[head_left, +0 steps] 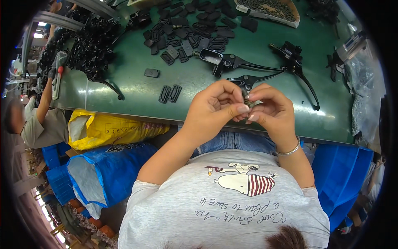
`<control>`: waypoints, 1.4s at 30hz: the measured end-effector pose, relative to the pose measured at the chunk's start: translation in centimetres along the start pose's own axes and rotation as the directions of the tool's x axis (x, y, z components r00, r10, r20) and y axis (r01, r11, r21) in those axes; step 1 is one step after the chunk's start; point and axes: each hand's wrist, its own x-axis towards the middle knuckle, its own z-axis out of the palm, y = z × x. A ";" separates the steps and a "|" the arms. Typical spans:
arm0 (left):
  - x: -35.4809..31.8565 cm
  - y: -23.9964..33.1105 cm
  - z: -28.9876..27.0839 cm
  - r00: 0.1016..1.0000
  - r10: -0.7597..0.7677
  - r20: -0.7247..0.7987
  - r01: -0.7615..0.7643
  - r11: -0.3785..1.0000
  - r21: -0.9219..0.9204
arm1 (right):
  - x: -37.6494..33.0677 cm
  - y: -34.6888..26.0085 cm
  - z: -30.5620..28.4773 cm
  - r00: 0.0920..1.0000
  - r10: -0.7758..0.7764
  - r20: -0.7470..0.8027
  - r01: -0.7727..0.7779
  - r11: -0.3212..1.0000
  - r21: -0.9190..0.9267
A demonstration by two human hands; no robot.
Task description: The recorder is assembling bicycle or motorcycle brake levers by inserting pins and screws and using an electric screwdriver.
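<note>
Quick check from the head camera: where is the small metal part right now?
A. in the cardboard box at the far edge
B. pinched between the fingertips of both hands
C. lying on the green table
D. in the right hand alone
B: the small metal part sits between the fingertips of the left hand and the right hand, raised above the green table.

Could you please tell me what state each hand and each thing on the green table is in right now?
left hand: fingers curled, pinching the small metal part.
right hand: fingers curled, pinching the same part.
small metal part: held between both hands above the table edge.
black lever assemblies: lying flat on the green table, untouched.
two black gaskets: lying side by side.
cardboard tray: filled with small dark parts.
</note>
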 end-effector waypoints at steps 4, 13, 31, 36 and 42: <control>0.5 0.2 0.8 0.995 -0.095 0.039 0.093 0.995 0.040 | 0.0 0.4 -1.2 0.996 -0.067 -0.061 0.061 0.994 -0.086; -0.3 -1.0 -1.6 0.948 0.285 -0.143 0.061 0.278 0.959 | -0.3 1.3 -5.6 0.959 0.081 -0.271 -0.073 0.997 0.040; -1.7 -2.6 -3.2 0.850 0.526 0.021 -0.407 0.632 0.659 | -0.5 1.6 -4.3 0.973 0.180 -0.141 -0.184 0.983 -0.016; -0.8 -0.1 -2.6 0.779 0.623 0.064 -0.602 0.717 0.352 | 0.0 2.2 -1.2 0.979 0.198 -0.055 -0.167 0.923 0.346; 2.0 -0.5 0.8 0.849 0.524 0.071 -0.529 0.836 0.149 | -0.5 0.9 1.5 0.976 0.218 0.027 -0.180 0.724 0.666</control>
